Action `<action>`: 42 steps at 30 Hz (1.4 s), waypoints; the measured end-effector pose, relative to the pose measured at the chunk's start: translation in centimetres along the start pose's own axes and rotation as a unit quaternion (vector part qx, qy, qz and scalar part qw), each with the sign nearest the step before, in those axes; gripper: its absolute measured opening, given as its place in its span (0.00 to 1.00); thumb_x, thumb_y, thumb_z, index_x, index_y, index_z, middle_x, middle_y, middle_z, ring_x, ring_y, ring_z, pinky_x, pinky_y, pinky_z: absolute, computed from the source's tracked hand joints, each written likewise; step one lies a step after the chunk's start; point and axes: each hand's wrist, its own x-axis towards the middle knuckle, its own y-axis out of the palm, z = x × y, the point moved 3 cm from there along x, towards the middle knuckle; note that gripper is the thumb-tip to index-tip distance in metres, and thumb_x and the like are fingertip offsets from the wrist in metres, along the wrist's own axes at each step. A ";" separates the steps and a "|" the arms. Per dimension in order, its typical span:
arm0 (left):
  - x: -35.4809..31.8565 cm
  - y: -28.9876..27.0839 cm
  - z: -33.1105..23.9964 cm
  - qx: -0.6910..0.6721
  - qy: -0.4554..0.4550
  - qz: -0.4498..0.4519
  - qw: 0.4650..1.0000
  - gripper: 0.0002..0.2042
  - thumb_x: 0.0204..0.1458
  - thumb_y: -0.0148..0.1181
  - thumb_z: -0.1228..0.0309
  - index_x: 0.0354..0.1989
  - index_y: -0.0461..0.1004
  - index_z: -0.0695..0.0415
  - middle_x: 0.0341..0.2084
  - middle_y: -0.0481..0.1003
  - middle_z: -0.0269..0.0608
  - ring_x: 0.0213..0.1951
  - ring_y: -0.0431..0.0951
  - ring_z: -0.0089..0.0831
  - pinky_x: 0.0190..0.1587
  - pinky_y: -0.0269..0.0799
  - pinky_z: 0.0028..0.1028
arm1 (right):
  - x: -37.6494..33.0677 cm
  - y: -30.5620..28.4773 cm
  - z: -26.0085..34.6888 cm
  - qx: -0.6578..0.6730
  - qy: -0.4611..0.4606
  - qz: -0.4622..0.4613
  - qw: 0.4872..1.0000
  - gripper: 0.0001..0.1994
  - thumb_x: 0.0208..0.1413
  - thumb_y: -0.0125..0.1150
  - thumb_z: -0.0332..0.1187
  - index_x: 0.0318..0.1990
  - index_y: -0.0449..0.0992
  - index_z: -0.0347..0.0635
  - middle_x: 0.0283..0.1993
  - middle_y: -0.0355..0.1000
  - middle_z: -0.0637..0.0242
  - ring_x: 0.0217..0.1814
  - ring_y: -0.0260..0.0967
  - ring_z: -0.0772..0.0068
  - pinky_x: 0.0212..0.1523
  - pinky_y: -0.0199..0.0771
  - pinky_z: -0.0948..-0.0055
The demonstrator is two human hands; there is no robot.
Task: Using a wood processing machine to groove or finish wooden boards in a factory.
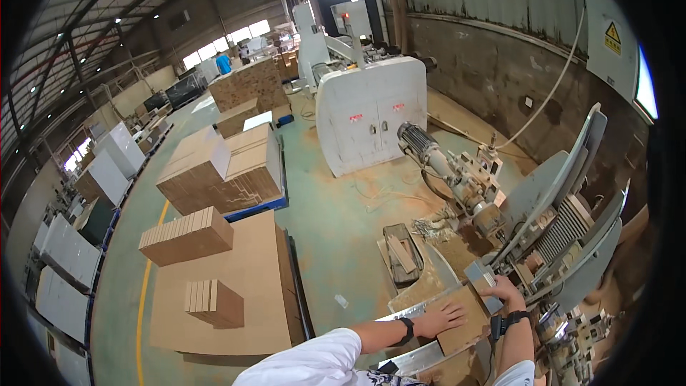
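Note:
My left hand [441,319] lies flat, fingers spread, on a brown board [463,325]. This board rests on the metal bed of a machine at the lower right. My right hand [506,291] is at the board's far right corner, beside an upright grey metal plate [479,272]. Its fingers reach left over the edge, slightly bent; whether they press the board or the plate is hard to see. Both wrists wear black bands.
Close on the right are machine guards [549,184] and a motor unit [427,149]. To the left, stacked brown boards [214,304] and smaller board bundles [187,236] stand on the floor. A large white machine cabinet [371,114] stands ahead, and a tray [400,256] lies nearer.

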 end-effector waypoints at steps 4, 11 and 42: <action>0.3 0.4 -0.1 0.012 -0.026 0.042 0.999 0.41 0.38 0.60 0.69 0.66 0.52 0.55 0.65 0.50 0.50 0.68 0.46 0.47 0.68 0.38 0.49 | -0.6 -0.6 0.2 0.079 0.030 0.051 0.995 0.37 0.29 0.76 0.48 0.49 0.73 0.36 0.44 0.73 0.59 0.43 0.70 0.65 0.44 0.69 0.66; -4.0 -1.7 -1.3 -0.001 0.012 0.046 0.999 0.43 0.34 0.62 0.69 0.66 0.53 0.53 0.65 0.51 0.49 0.68 0.46 0.47 0.67 0.41 0.53 | -2.1 1.8 3.6 0.048 -0.010 0.180 0.982 0.33 0.36 0.75 0.45 0.49 0.72 0.37 0.43 0.72 0.64 0.44 0.67 0.72 0.46 0.67 0.69; -9.6 -6.9 -4.7 0.049 -0.032 0.169 0.984 0.48 0.29 0.72 0.60 0.65 0.56 0.45 0.64 0.56 0.40 0.65 0.53 0.41 0.64 0.46 0.52 | -7.7 6.3 2.0 -0.358 0.045 -0.359 0.861 0.27 0.38 0.69 0.41 0.45 0.71 0.37 0.38 0.65 0.61 0.48 0.61 0.62 0.45 0.61 0.63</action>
